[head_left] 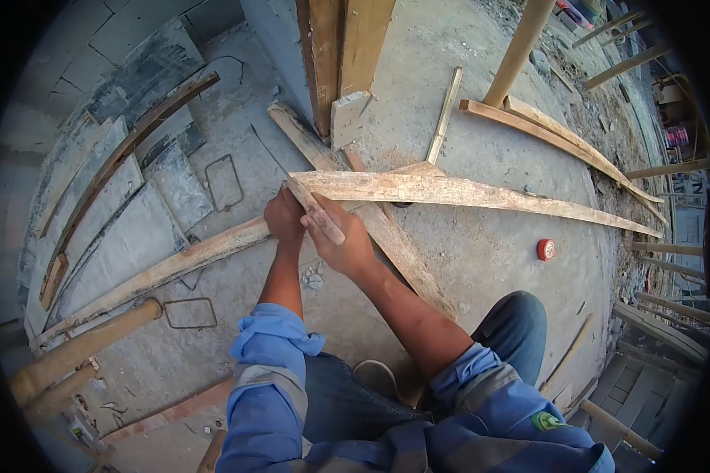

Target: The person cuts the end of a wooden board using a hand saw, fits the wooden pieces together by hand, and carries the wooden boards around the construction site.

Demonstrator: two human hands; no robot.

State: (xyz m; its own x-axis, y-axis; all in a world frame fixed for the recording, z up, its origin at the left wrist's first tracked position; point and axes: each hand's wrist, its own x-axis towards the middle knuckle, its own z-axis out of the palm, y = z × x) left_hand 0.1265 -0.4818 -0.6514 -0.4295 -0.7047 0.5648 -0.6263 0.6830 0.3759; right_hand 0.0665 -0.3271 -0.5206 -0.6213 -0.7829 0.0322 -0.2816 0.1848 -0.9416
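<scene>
My right hand (343, 240) is closed around the light wooden handle of a handsaw (317, 209). Its thin dark blade shows nearly edge-on and points up and left, past the end of a long pale wooden board (434, 189). Close beside it, my left hand (284, 214) is closed at the board's left end, near the blade; its fingertips are partly hidden. Another timber (213, 244) runs off to the lower left from beneath my hands. Under the board, a wide plank (406, 256) lies slanting across the floor.
A red tape measure (546, 250) sits on the concrete floor to the right. Wooden posts (343, 55) stand ahead. Flat panels (126, 213) and a curved-looking timber (134, 138) lie at left, with bent wire loops (189, 313) nearby. More boards (564, 138) rest at upper right.
</scene>
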